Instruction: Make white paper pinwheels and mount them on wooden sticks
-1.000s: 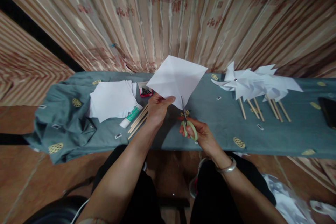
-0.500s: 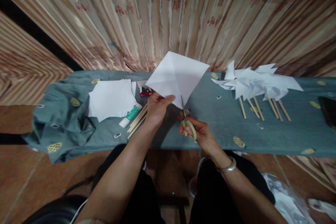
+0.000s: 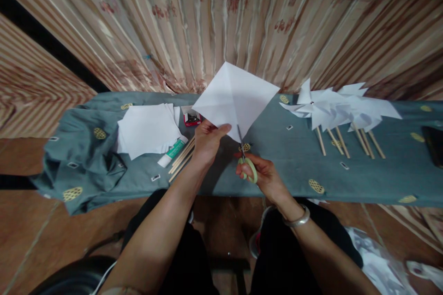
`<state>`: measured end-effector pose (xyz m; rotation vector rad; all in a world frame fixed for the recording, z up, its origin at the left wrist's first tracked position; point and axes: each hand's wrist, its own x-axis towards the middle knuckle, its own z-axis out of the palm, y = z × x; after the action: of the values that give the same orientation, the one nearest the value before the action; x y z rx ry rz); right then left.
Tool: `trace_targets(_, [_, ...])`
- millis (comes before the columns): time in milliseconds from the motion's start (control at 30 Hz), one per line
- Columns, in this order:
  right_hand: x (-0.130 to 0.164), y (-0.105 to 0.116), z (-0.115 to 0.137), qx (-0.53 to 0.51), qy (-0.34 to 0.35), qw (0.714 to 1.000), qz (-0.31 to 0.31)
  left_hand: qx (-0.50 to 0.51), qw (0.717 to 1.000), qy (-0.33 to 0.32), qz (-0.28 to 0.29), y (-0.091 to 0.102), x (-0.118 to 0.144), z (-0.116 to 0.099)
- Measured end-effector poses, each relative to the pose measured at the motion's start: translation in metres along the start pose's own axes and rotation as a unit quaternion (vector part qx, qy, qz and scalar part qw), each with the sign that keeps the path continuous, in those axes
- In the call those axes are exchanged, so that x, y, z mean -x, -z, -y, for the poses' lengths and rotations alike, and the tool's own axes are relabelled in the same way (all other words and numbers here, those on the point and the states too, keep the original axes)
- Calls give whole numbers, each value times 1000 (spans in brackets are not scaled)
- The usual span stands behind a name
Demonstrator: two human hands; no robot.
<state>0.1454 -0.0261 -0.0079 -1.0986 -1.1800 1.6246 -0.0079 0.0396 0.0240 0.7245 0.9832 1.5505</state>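
Note:
My left hand [image 3: 207, 140] pinches the lower corner of a creased white paper square [image 3: 235, 97], holding it up on edge above the bench. My right hand [image 3: 261, 175] grips green-handled scissors [image 3: 246, 159]; their blades point up into the paper's bottom corner, just right of my left thumb. The bench is draped in a grey-green cloth [image 3: 294, 166].
A stack of white paper squares [image 3: 147, 129], a glue tube [image 3: 172, 152], wooden sticks [image 3: 182, 159] and a small red box [image 3: 192, 120] lie left of my hands. Finished white paper pinwheels on sticks [image 3: 341, 110] lie to the right. A dark object [image 3: 434, 143] sits at the far right.
The paper square has risen slightly and the scissors have edged a little further into its bottom corner. Both hands stay in nearly the same place.

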Motion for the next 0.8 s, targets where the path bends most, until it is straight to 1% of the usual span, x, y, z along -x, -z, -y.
trace_targets(167, [1, -1, 1, 7, -2, 1000, -3, -3, 1000, -7, 1, 1, -1, 1])
trace_targets(367, [2, 0, -2, 17, 7, 1000, 7, 3, 1000, -1, 3, 1, -2, 3])
trace_targets(567, [3, -2, -7, -3, 4, 1000, 0, -7, 1000, -13, -12, 0, -3, 6])
trace_targets(800, [2, -3, -6, 7, 16, 1000, -2, -17, 1000, -5, 3, -1, 0, 7])
